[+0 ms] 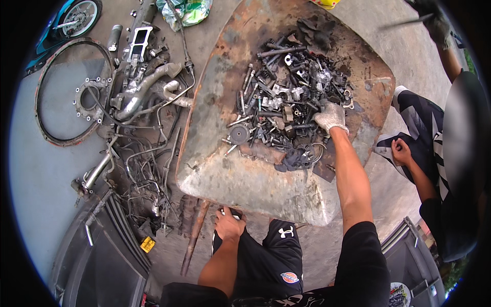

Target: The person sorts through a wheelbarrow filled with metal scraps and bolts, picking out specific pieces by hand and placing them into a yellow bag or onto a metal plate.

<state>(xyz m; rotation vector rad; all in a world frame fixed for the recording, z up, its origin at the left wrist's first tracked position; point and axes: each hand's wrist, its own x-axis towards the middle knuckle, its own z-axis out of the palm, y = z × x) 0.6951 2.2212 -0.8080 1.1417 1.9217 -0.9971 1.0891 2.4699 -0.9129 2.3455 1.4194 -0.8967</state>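
Observation:
A rusty metal wheelbarrow tray [215, 184] holds a heap of greasy bolts and small metal engine parts [284, 92]. My right hand [330, 117], in a knitted glove, reaches onto the right side of the heap; its fingertips are among the parts, and whether they grip one is hidden. A round grooved pulley or disc [239, 134] lies at the heap's lower left, and dark rags [293, 159] lie at its near edge. My left hand [230, 224], bare, is by my thigh below the tray's near edge, closed around a small dark and white object.
Metal pipes [149, 88], a large ring gasket or flange [42, 96] and thin tubing [153, 165] lie on the left. A rusty handle bar [195, 238] stands near my left arm. A co-worker [425, 161] is at the right, one gloved hand [439, 28] raised with a tool.

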